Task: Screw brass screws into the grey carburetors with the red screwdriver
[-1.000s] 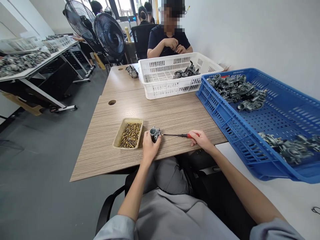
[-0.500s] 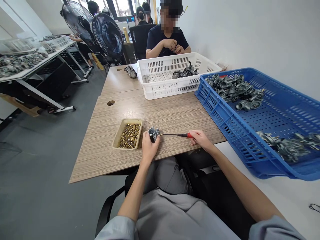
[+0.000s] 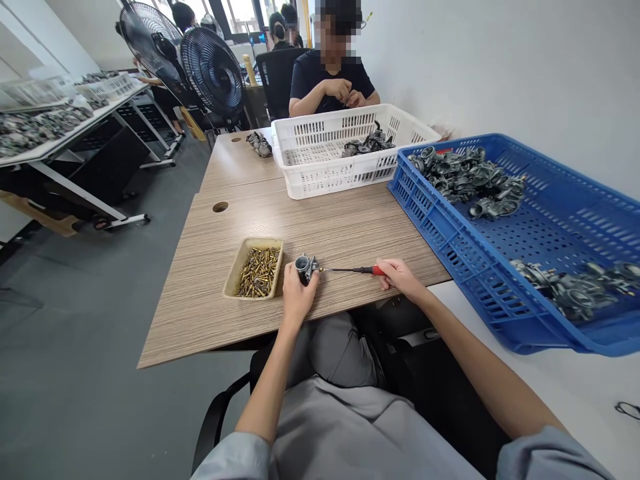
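Observation:
My left hand (image 3: 299,293) is closed around a small grey metal carburetor (image 3: 303,264), its round bore facing up, above the near part of the table. In my right hand (image 3: 399,277) is a screwdriver (image 3: 366,270) with a red and black handle. Its long thin shaft points left, and the tip meets a brass-coloured piece on the carburetor's right side. Just left of my left hand stands a cream tray (image 3: 229,291) heaped with small brass parts (image 3: 259,272).
A blue crate (image 3: 440,223) with many carburetors stands at the right. Behind the table's middle is a white basket (image 3: 325,182) holding more. Across from me sits a person (image 3: 327,83) with both hands together. Two fans (image 3: 213,72) stand at the back left.
The camera view has shifted very slightly. Both hands keep their hold, and the screwdriver tip stays at the carburetor's side.

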{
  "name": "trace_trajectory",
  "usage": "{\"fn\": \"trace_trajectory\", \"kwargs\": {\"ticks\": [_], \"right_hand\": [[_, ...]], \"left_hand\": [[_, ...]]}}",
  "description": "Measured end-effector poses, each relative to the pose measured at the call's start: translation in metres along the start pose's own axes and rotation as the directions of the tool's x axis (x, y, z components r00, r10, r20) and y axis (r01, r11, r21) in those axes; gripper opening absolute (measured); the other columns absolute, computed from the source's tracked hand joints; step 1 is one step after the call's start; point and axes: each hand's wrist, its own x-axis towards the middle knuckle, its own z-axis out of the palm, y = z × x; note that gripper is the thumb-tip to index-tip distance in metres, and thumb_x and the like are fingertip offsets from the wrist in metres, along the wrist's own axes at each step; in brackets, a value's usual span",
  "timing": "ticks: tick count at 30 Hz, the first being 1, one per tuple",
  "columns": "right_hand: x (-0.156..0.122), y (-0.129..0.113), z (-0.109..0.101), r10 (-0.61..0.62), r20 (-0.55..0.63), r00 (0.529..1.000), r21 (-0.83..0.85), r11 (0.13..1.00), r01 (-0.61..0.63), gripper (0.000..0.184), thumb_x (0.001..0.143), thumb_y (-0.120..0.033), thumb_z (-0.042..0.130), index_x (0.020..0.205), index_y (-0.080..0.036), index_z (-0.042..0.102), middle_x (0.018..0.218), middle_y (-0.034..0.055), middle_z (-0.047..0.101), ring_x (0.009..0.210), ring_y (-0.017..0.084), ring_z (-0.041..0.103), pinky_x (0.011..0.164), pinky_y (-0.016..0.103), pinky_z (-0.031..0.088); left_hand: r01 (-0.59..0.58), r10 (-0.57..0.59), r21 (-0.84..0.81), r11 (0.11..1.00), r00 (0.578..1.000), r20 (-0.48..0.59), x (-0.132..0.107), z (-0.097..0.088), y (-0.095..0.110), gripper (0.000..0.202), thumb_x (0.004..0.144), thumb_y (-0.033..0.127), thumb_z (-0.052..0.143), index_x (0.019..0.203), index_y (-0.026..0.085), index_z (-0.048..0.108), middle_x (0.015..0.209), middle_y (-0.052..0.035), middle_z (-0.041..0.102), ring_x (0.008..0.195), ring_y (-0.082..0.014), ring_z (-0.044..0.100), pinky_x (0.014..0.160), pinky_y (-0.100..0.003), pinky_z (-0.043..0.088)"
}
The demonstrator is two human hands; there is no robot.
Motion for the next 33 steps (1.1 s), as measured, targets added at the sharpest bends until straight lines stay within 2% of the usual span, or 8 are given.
{"fn": "trace_trajectory", "kwargs": {"ticks": [11, 17, 22, 33], "right_hand": [[-0.0005, -0.0001, 0.0007, -0.007, 0.010, 1.000, 0.011, 1.000, 0.006, 0.068, 0.096, -0.085, 0.066, 0.071, -0.022, 0.067, 0.052, -0.0004, 0.056, 0.050, 0.014, 0.045, 0.054, 0.030, 0.051], [-0.0006, -0.0007, 0.0006, -0.007, 0.002, 1.000, 0.026, 1.000, 0.007, 0.067, 0.096, -0.085, 0.064, 0.075, -0.022, 0.068, 0.050, -0.0023, 0.053, 0.049, 0.014, 0.041, 0.054, 0.031, 0.053], [-0.0001, 0.0019, 0.0011, -0.018, 0.006, 1.000, 0.019, 1.000, 0.018, 0.069, 0.096, -0.085, 0.066, 0.067, -0.023, 0.059, 0.050, -0.0017, 0.052, 0.050, 0.013, 0.043, 0.054, 0.029, 0.052], [-0.0020, -0.0019, 0.0016, -0.045, 0.014, 0.999, 0.026, 0.999, 0.045, 0.062, 0.095, -0.079, 0.071, 0.070, -0.024, 0.058, 0.055, -0.0034, 0.050, 0.054, 0.014, 0.047, 0.057, 0.029, 0.057]], "left_hand": [[-0.020, 0.021, -0.035, 0.999, 1.000, 0.002, -0.0002, -0.0006, 0.0006, 0.019, 0.102, 0.034, 0.071, 0.116, 0.022, 0.067, 0.110, -0.0058, 0.063, 0.104, -0.0241, 0.067, 0.098, -0.037, 0.056], [-0.022, 0.021, -0.047, 0.999, 1.000, -0.014, -0.0007, -0.0004, -0.0001, 0.021, 0.102, 0.035, 0.070, 0.118, 0.021, 0.068, 0.111, -0.0062, 0.064, 0.105, -0.0243, 0.067, 0.098, -0.038, 0.056], [-0.017, 0.016, -0.048, 0.999, 1.000, -0.013, -0.0006, -0.0002, -0.0005, 0.022, 0.102, 0.035, 0.071, 0.120, 0.022, 0.068, 0.112, -0.0066, 0.065, 0.106, -0.0244, 0.068, 0.099, -0.038, 0.057], [-0.015, 0.014, -0.036, 0.999, 1.000, -0.006, 0.0000, 0.0004, -0.0008, 0.019, 0.101, 0.034, 0.071, 0.115, 0.022, 0.066, 0.110, -0.0061, 0.063, 0.102, -0.0242, 0.066, 0.097, -0.037, 0.055]]}}
